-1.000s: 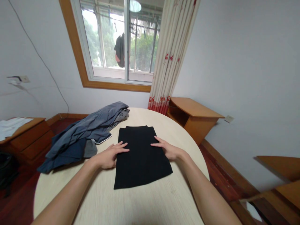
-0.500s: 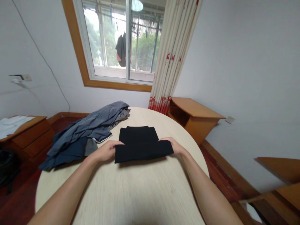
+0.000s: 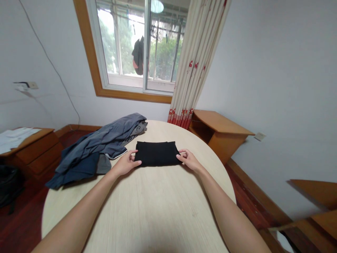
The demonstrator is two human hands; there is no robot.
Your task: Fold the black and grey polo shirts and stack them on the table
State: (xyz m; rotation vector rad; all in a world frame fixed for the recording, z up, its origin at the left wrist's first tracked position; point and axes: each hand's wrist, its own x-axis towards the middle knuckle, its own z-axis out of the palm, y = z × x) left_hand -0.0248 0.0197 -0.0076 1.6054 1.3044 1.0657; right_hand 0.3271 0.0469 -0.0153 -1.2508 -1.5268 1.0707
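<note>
A black garment (image 3: 157, 154) lies folded into a small rectangle on the round pale wooden table (image 3: 158, 211), toward its far side. My left hand (image 3: 128, 162) pinches the garment's left edge, thumb on top. At the right edge my right hand (image 3: 187, 159) pinches the cloth with curled fingers. Both forearms stretch across the table from the near side.
A heap of grey and dark blue clothes (image 3: 97, 147) lies on the table's left side and hangs over its edge. A wooden cabinet (image 3: 218, 131) stands behind on the right by the curtain (image 3: 195, 59). A low wooden dresser (image 3: 28, 147) is at the left.
Both hands lifted the near half of the black garment and folded it away from me onto the far half. The garment is now half as long.
</note>
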